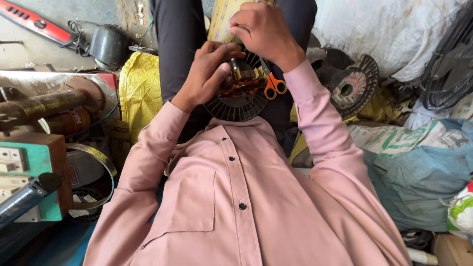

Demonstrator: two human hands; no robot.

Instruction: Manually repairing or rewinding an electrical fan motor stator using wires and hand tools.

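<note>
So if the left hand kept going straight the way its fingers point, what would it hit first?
Probably the right hand. The left hand points up and to the right over the wound stator on the lap, and its fingertips already sit close under the right hand's fingers; depth is unclear.

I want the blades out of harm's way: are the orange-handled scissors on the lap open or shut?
Cannot tell: only the orange handle loops of the scissors show, side by side; the right hand hides the blades.

You have two hands [209,74] [263,29] at work, one stator [236,96], one pair of scissors [273,84], one spare stator [352,86], two sacks [140,86] [419,167], one level [37,22].
</note>
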